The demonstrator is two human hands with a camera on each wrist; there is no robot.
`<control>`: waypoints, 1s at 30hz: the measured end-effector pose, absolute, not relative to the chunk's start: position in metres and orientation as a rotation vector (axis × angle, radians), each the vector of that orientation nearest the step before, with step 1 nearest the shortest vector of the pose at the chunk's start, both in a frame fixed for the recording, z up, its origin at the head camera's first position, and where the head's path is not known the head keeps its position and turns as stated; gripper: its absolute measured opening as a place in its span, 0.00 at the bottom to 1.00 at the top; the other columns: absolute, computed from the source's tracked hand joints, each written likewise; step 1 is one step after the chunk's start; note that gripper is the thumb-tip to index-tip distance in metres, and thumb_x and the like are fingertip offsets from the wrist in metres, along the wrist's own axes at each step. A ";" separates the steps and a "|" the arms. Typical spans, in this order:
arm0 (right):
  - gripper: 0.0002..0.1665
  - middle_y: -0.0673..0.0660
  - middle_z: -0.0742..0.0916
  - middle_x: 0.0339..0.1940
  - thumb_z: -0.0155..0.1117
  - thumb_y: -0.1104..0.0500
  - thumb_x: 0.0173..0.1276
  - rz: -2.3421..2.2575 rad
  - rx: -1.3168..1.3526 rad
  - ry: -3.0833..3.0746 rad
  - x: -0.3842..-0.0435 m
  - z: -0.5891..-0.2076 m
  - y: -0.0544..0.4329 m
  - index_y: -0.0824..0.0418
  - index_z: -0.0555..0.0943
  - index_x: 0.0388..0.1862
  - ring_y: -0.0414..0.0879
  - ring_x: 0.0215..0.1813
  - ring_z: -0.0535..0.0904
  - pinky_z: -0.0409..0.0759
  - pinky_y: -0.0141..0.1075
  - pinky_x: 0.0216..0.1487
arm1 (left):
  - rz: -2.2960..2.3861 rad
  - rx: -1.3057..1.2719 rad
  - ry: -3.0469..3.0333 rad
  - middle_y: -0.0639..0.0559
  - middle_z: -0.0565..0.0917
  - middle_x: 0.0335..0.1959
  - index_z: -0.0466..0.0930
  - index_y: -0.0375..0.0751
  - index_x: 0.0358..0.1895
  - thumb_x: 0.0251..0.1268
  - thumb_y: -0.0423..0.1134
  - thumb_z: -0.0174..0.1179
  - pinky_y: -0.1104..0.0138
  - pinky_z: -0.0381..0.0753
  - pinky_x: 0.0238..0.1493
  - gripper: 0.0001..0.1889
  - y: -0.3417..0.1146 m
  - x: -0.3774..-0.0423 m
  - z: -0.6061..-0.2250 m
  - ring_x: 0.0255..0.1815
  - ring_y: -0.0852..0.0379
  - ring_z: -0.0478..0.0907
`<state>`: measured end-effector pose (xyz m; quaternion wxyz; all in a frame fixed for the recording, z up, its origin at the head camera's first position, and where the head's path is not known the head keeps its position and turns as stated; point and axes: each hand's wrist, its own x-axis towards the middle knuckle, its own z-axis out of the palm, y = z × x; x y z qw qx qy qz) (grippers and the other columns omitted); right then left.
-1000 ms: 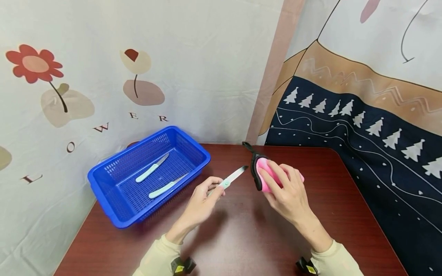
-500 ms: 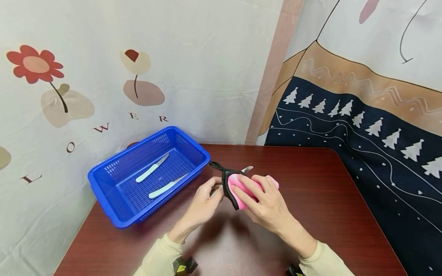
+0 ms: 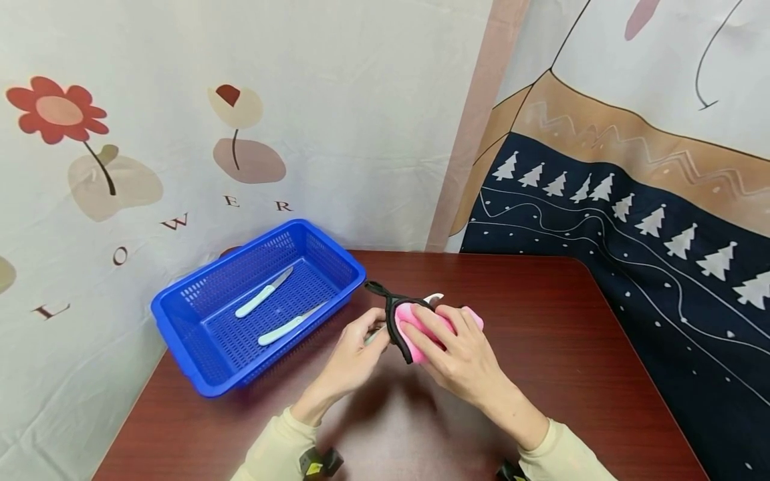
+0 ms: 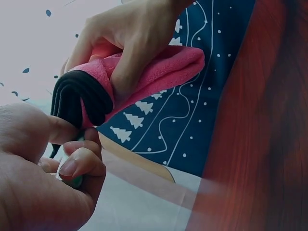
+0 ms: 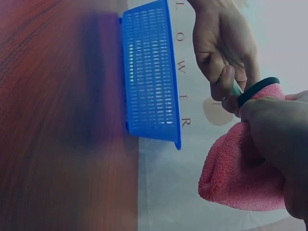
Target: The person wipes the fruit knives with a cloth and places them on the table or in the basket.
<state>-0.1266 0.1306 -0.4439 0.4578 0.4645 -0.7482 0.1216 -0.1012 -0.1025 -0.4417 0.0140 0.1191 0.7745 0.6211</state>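
My left hand (image 3: 351, 351) grips a paring knife (image 3: 434, 296) by its pale green handle, most of which is hidden by the fingers. A pink towel (image 3: 410, 342) with black edging and a hanging loop is folded in my right hand (image 3: 472, 351). Its fingers pinch the cloth around the blade, and only the blade's tip shows past the far side in the head view. In the left wrist view, the black edging (image 4: 79, 94) lies right against the left fingertips. The right wrist view shows a bit of green handle (image 5: 236, 89) between the left fingers and the towel.
A blue perforated basket (image 3: 180, 344) stands left of my hands on the dark red wooden table (image 3: 541, 321). Inside it lie two more knives, one farther back (image 3: 265, 292) and one nearer (image 3: 291, 325). Printed curtains (image 3: 373, 133) hang behind the table.
My right hand has brought the towel leftward onto the knife, covering most of the blade that was bare a second ago. Over the last half second both hands have hardly moved.
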 end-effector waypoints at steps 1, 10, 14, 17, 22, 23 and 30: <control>0.22 0.62 0.91 0.67 0.63 0.53 0.85 0.301 1.141 -1.846 -0.127 -0.444 0.131 0.56 0.90 0.70 0.62 0.52 0.85 0.80 0.52 0.44 | 1.935 0.372 2.411 0.42 0.93 0.47 0.87 0.37 0.59 0.85 0.36 0.58 0.70 0.84 0.51 0.12 -0.103 -0.101 -0.441 0.47 0.63 0.85; 0.21 0.64 0.91 0.66 0.60 0.52 0.87 0.312 1.099 -1.887 -0.133 -0.443 0.139 0.56 0.89 0.69 0.62 0.51 0.83 0.80 0.53 0.45 | 1.933 0.395 2.418 0.37 0.89 0.40 0.85 0.36 0.54 0.86 0.35 0.57 0.71 0.82 0.47 0.08 -0.105 -0.099 -0.441 0.40 0.62 0.83; 0.22 0.64 0.91 0.66 0.61 0.51 0.86 0.311 1.069 -1.889 -0.136 -0.443 0.145 0.57 0.89 0.69 0.63 0.51 0.83 0.81 0.53 0.45 | 1.928 0.394 2.425 0.42 0.87 0.37 0.85 0.38 0.53 0.86 0.36 0.59 0.71 0.75 0.38 0.07 -0.107 -0.097 -0.440 0.34 0.63 0.78; 0.22 0.63 0.91 0.67 0.60 0.51 0.87 0.315 1.043 -1.903 -0.137 -0.444 0.150 0.57 0.89 0.70 0.64 0.52 0.83 0.81 0.54 0.46 | 1.926 0.386 2.424 0.45 0.87 0.37 0.85 0.38 0.53 0.86 0.37 0.60 0.71 0.73 0.35 0.07 -0.108 -0.096 -0.440 0.32 0.64 0.76; 0.25 0.65 0.89 0.70 0.64 0.51 0.82 0.342 1.006 -1.980 -0.140 -0.445 0.162 0.57 0.86 0.73 0.65 0.55 0.82 0.83 0.57 0.50 | 1.903 0.367 2.449 0.45 0.87 0.37 0.85 0.39 0.53 0.85 0.35 0.60 0.72 0.71 0.34 0.06 -0.111 -0.094 -0.441 0.31 0.65 0.74; 0.27 0.65 0.88 0.70 0.68 0.52 0.79 0.342 0.998 -2.000 -0.141 -0.445 0.165 0.56 0.86 0.74 0.66 0.56 0.82 0.83 0.57 0.50 | 1.896 0.362 2.450 0.44 0.87 0.37 0.85 0.39 0.53 0.85 0.35 0.60 0.72 0.71 0.34 0.06 -0.112 -0.094 -0.440 0.31 0.65 0.74; 0.42 0.68 0.87 0.70 0.84 0.61 0.54 0.304 0.915 -2.090 -0.145 -0.446 0.186 0.57 0.86 0.72 0.65 0.56 0.80 0.82 0.57 0.49 | 1.785 0.335 2.476 0.43 0.90 0.39 0.86 0.42 0.52 0.85 0.38 0.61 0.72 0.73 0.39 0.06 -0.120 -0.090 -0.438 0.34 0.64 0.78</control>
